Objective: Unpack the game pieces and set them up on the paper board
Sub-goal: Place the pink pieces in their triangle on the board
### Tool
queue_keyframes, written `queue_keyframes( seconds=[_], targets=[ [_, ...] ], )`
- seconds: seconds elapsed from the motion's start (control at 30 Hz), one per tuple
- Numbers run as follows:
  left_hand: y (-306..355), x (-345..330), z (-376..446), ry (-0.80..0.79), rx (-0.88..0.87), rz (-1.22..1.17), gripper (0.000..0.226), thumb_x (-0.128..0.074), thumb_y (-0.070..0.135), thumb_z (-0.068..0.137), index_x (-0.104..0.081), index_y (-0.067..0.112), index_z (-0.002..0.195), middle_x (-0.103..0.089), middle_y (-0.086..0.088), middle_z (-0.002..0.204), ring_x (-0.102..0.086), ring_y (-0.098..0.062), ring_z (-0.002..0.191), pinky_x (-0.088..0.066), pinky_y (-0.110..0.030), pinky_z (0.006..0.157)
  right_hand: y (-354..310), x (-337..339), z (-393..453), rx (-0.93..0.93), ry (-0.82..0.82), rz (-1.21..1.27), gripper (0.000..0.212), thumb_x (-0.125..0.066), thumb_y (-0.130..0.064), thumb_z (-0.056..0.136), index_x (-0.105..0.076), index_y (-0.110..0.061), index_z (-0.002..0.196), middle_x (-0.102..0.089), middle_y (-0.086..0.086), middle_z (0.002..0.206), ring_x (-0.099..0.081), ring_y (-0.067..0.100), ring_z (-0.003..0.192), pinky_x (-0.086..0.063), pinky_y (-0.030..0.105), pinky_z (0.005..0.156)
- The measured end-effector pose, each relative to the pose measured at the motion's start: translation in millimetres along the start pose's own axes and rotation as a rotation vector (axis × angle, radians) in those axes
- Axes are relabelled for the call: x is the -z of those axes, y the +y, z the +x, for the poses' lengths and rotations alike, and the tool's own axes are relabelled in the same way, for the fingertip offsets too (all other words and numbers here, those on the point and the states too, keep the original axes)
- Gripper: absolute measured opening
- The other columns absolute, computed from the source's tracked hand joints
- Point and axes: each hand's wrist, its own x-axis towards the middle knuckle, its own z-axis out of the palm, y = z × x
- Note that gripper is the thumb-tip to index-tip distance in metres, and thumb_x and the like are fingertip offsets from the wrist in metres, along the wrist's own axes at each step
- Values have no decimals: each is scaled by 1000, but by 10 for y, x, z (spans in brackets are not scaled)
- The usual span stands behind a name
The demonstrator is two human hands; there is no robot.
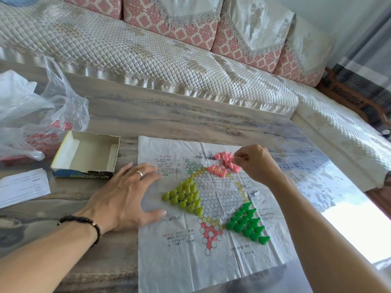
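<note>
The paper board [182,259] lies flat on the table, printed with a star of circles. Several yellow-green pieces [186,197] stand in a triangle on its left point. Several green pieces [247,224] fill the lower right point. Pink pieces [224,163] lie at the top, some standing in a row, others in a loose heap. My left hand [124,195] rests flat, fingers spread, on the board's left edge. Next to the pink heap is my right hand [256,163], fingers curled, fingertips pinched at the heap's right side; what they hold is too small to make out.
An open cardboard box [86,155] with nothing visible inside sits left of the board. Crumpled plastic bags [38,115] lie at the far left, above a white paper slip [23,187]. A quilted sofa [148,53] runs behind the table and along the right.
</note>
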Motion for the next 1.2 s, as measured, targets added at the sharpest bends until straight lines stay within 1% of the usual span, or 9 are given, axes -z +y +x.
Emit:
queue_keyframes(
  seconds=[0.07, 0.13, 0.33, 0.57, 0.7, 0.87, 1.03, 1.13, 1.2],
  targets=[
    [-8, -6, 1, -6, 1, 3, 96, -36, 85, 66, -30, 31, 145, -22, 13, 154, -12, -3, 143, 0, -30, 119, 57, -43, -78, -29, -90, -20, 23, -63, -10, 90, -68, -2, 69, -66, 6, 62, -48, 6, 44, -41, 9, 45],
    [-19, -14, 1, -9, 3, 14, 97, -35, 86, 66, -29, 31, 146, -20, 13, 155, -10, -3, 143, -1, -31, 119, 74, -92, -130, -47, -173, -30, 27, -60, -8, 90, -66, -8, 64, -61, -1, 56, -45, 1, 41, -40, 11, 44],
    [-29, -22, 7, -10, 6, 3, 98, -36, 86, 66, -31, 30, 145, -22, 11, 155, -11, -3, 143, -2, -32, 119, 33, -189, -175, -65, -223, -17, 4, -69, -14, 86, -72, -12, 88, -57, -13, 65, -50, -2, 53, -36, 3, 44],
    [-26, -19, 2, -8, 3, 9, 99, -35, 86, 65, -29, 30, 146, -20, 11, 156, -9, -3, 143, 0, -31, 119, 49, -269, -166, -136, -180, 83, 11, -71, -14, 83, -74, -12, 94, -60, -9, 66, -46, -1, 48, -34, 5, 40],
    [-26, -14, 7, -1, -5, 9, 98, -35, 86, 65, -31, 30, 145, -21, 11, 156, -10, -4, 144, -1, -31, 119, 75, -275, -167, -147, -157, 103, 14, -74, -16, 80, -73, -14, 94, -64, -4, 74, -54, 5, 60, -39, 11, 53],
    [-24, -20, 3, 6, -9, 1, 96, -38, 85, 66, -33, 30, 145, -24, 10, 155, -12, -5, 143, -2, -31, 119, 85, -293, -169, -137, -171, 111, 12, -74, -13, 80, -71, -15, 92, -66, -2, 75, -56, 7, 62, -43, 14, 54],
    [-23, -6, 0, 1, -6, 5, 97, -36, 85, 67, -29, 31, 146, -20, 11, 156, -9, -4, 144, 2, -29, 118, 170, -185, -136, -183, -186, 283, 30, -62, 8, 79, -58, -12, 101, -66, 4, 84, -63, 14, 71, -50, 19, 56],
    [-13, 5, -6, -1, -7, -1, 97, -35, 85, 67, -28, 31, 147, -19, 12, 156, -7, -3, 144, 4, -28, 118, 243, -187, -78, -164, -53, 228, 19, -60, -2, 86, -60, -16, 98, -68, 4, 76, -66, 24, 68, -58, 36, 61],
    [-7, 7, -6, 0, -8, -2, 97, -35, 85, 66, -28, 31, 146, -19, 12, 156, -7, -3, 144, 4, -27, 118, 238, -218, -30, -132, -22, 176, 13, -64, -10, 88, -62, -17, 100, -68, -1, 74, -65, 15, 61, -54, 29, 58]
  ],
)
